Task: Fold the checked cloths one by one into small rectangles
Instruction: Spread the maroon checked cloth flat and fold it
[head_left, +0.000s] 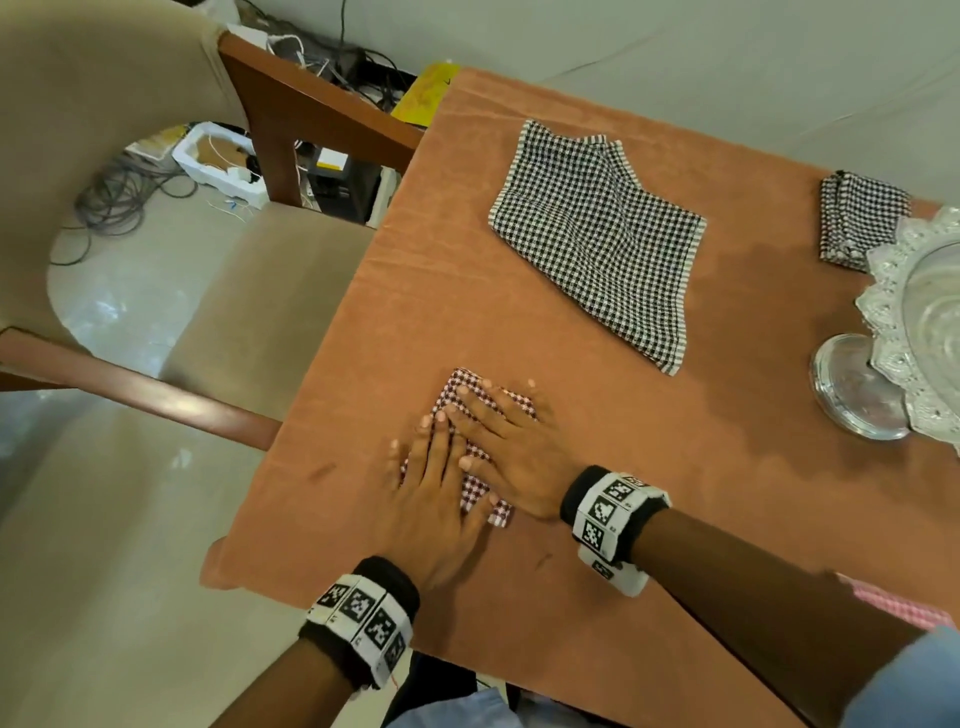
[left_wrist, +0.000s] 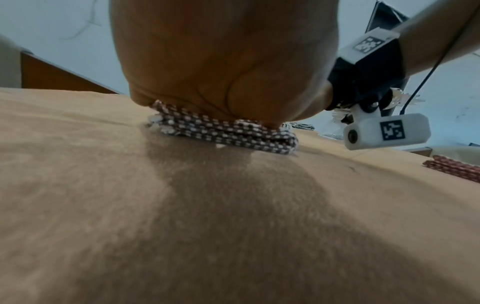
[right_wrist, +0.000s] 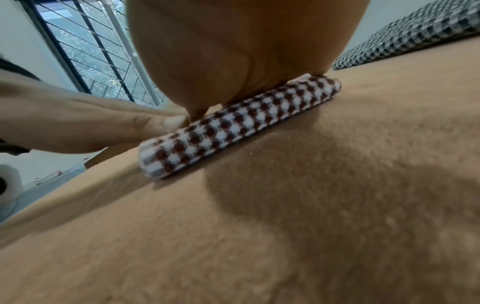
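Observation:
A red-and-white checked cloth (head_left: 457, 389) lies folded into a small thick rectangle near the table's front left. Both hands lie flat on it with straight fingers. My left hand (head_left: 434, 467) presses its near left part, and my right hand (head_left: 506, 431) presses its far right part, their fingers overlapping. In the left wrist view the palm (left_wrist: 223, 61) bears down on the stacked layers (left_wrist: 228, 133). In the right wrist view the palm (right_wrist: 233, 51) sits on the folded edge (right_wrist: 233, 123). A black-and-white checked cloth (head_left: 597, 239) lies loosely spread farther back.
The table (head_left: 519, 322) has an orange-brown cover. A small folded dark checked cloth (head_left: 857, 218) lies at the far right beside a glass stand (head_left: 852, 384) with a lace rim. A pink checked cloth (head_left: 893, 605) shows at the near right. A chair (head_left: 260, 291) stands left of the table.

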